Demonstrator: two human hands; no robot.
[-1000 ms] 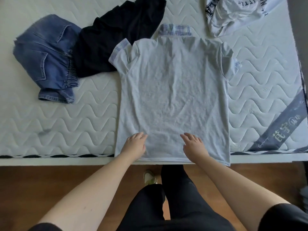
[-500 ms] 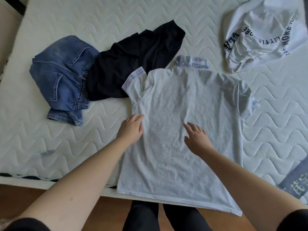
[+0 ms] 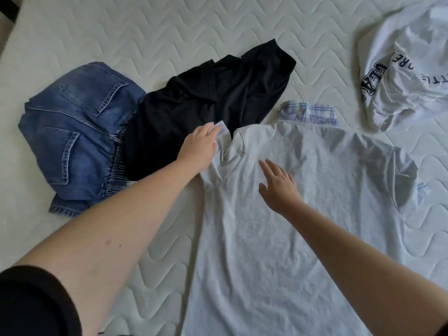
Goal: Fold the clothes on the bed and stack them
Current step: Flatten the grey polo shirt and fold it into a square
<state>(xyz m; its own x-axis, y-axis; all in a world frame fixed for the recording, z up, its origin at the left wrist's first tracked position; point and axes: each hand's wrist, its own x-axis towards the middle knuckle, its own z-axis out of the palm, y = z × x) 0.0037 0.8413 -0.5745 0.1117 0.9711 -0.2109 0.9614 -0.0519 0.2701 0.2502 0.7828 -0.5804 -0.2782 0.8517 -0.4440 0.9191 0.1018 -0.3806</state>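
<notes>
Lying flat on the quilted mattress [image 3: 145,32], a soft grey polo shirt [image 3: 303,214].

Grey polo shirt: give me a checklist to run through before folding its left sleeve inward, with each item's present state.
1. Grey polo shirt lies flat, back side up: ok, only light wrinkles.
2. Left hand has the sleeve cuff: ok, fingers are on it, though a firm pinch cannot be confirmed.
3. Right hand pins the shirt body: cannot tell, it is open over the upper back, contact unclear.
4. Sleeve clear of the black garment: not ok, the cuff lies over its edge.
5. Plaid collar flat: ok.
6. Right sleeve spread out: not ok, already tucked over the body.
</notes>
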